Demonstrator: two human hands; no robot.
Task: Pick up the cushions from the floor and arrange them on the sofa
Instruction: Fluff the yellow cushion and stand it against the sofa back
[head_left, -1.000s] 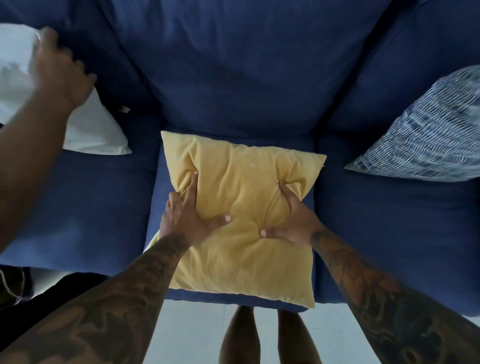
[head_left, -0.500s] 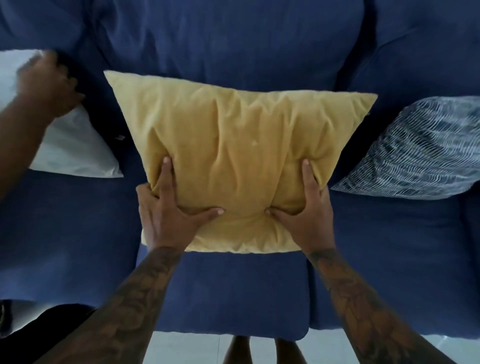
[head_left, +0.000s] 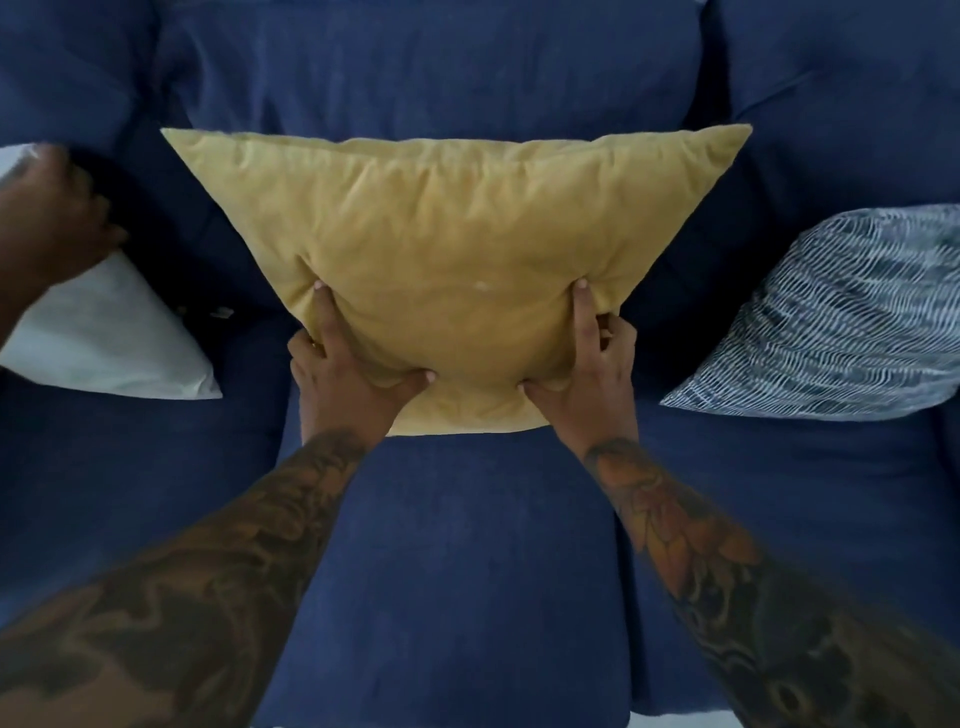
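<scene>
A yellow cushion (head_left: 447, 249) stands upright on the middle seat of the dark blue sofa (head_left: 457, 561), its top leaning toward the backrest. My left hand (head_left: 348, 374) grips its lower left corner and my right hand (head_left: 587, 374) grips its lower right corner, thumbs pressed into the front. A white cushion (head_left: 114, 343) leans on the left seat. A blue and white patterned cushion (head_left: 841, 322) leans on the right seat.
Another person's hand (head_left: 52, 223) rests on the top of the white cushion at the left edge. A thin strip of pale floor (head_left: 675, 719) shows below the sofa's front edge.
The yellow cushion went from lying flat on the seat to standing upright near the backrest, held by both my hands. The other person's hand stayed on the white cushion.
</scene>
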